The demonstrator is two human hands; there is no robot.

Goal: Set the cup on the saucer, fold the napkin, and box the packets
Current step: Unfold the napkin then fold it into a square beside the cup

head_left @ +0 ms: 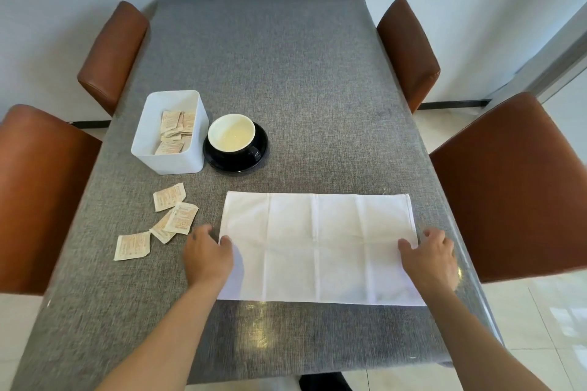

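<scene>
A white napkin (317,232) lies spread flat on the grey table, showing crease lines. My left hand (208,255) pinches its left edge, thumb on the cloth. My right hand (428,259) pinches the right edge the same way. A cup (231,133), black outside and cream inside, stands on a black saucer (222,163) behind the napkin. Left of the saucer and touching it is a white box (171,160) holding several packets (174,127). Several loose packets (178,217) lie on the table left of the napkin.
The table (286,73) has a grey woven cover. Two brown chairs (41,194) stand along its left side and two more brown chairs (514,187) along its right. The table's far half holds nothing.
</scene>
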